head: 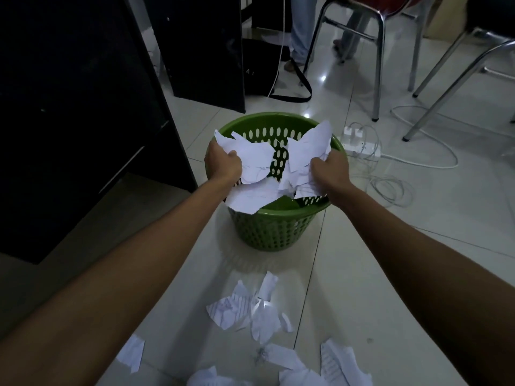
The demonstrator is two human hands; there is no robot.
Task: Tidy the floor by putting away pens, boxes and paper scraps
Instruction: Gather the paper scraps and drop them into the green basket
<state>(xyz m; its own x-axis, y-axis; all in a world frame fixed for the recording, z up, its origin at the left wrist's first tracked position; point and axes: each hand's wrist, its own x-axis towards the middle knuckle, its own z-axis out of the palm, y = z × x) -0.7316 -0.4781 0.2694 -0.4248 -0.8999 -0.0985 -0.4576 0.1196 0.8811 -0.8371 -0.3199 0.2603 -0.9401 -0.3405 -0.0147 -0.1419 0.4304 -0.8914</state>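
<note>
A green perforated waste basket point(267, 232) stands on the tiled floor ahead of me. Both my hands are held over its opening. My left hand point(223, 162) grips a bunch of torn white paper scraps point(252, 160). My right hand point(330, 168) grips another bunch of white scraps point(306, 151). A large torn sheet point(250, 197) hangs below my hands across the basket's near rim. More torn paper scraps point(250, 307) lie on the floor in front of the basket, with further scraps point(342, 360) at the bottom of the view.
A dark cabinet point(69, 121) stands at the left. Chrome chair legs point(376, 65) and a person's legs point(301, 32) are at the back. A white power strip point(362, 146) with tangled cables point(390, 188) lies right of the basket. A black bag strap point(301, 87) lies behind.
</note>
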